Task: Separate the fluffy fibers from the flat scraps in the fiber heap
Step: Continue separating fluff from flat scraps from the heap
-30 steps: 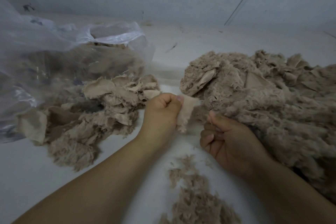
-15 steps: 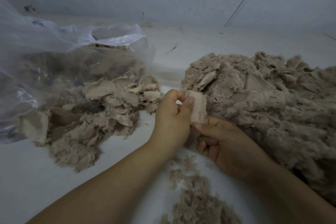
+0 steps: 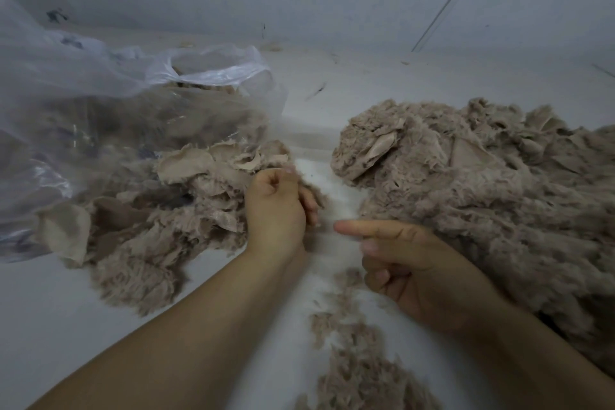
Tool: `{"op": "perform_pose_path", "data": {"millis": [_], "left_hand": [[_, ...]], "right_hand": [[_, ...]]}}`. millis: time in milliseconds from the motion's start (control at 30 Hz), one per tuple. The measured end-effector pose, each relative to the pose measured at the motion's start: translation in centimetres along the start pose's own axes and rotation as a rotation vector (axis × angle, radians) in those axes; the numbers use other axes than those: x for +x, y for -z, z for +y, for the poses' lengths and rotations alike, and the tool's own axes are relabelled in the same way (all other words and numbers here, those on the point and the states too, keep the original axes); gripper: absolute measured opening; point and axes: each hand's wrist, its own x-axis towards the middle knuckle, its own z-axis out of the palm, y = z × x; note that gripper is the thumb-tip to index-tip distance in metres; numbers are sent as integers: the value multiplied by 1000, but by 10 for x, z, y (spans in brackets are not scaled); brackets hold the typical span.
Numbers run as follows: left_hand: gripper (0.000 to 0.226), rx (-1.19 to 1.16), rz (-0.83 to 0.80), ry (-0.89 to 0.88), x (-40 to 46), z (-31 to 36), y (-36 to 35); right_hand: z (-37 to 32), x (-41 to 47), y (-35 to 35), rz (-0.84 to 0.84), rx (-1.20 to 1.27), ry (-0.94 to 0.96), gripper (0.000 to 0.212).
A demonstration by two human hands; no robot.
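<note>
I log 2 hands: left hand [image 3: 276, 206] fisted at the scrap pile [image 3: 159, 210], contents not discernible; right hand [image 3: 406, 263] forefinger extended, other fingers curled, holding nothing. Fiber heap [image 3: 482, 193], tan and fluffy with flat scraps embedded, lies right.

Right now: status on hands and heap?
Left hand curled at scrap pile, contents unclear. Right hand holds nothing, forefinger out. Fiber heap untouched. Nothing in the way.

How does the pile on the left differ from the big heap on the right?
The left pile is smaller and lower and shows many smooth flat scraps; the right heap is larger, taller and mostly fluffy, with only a few flat pieces showing. The left pile lies against a clear plastic bag; the right heap does not. Both are the same beige-brown material on the white surface.
</note>
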Motion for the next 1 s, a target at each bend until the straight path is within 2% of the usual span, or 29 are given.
{"op": "perform_pose_path", "data": {"millis": [33, 133, 200, 267, 333, 400, 467, 533, 600, 667, 800, 867, 933, 1000], "left_hand": [[24, -18, 21, 7, 0, 0, 0], [18, -41, 61, 51, -1, -2, -1], [3, -45, 111, 51, -3, -3, -2], [19, 85, 133, -12, -3, -5, -1], [26, 302, -43, -138, -4, -8, -2], [21, 571, -310, -264, -7, -12, -5], [20, 774, -501, -368, -11, -14, -8], [44, 963, -596, -443, -13, -17, -11], [58, 1122, -642, -516, -15, -17, -13], [56, 1191, -619, -581, -14, -16, -13], [41, 1282, -361, -502, -8, -15, -8], [35, 1303, -314, -544, -9, -15, -7], [35, 1211, -402, -606, -14, -13, -10], [38, 1154, -563, -634, -18, -10, -14]], "right_hand": [[-1, 1, 1, -8, 54, -4, 39], [0, 4, 0, 65, 123, -7, 28], [1, 6, -1, 138, 187, 4, 26], [0, 8, -2, 191, 289, 10, 24], [-2, 9, -2, 208, 370, 19, 19], [-2, 9, -2, 208, 401, 32, 20], [-2, 9, -2, 213, 429, 48, 22], [-2, 9, -3, 225, 469, 69, 23], [-3, 10, -4, 239, 493, 84, 22], [-4, 10, -5, 266, 503, 82, 25], [-4, 8, -6, 318, 527, 79, 34], [-3, 8, -6, 319, 532, 86, 35], [-3, 9, -6, 315, 532, 99, 39], [-4, 10, -6, 302, 541, 105, 45]]}}
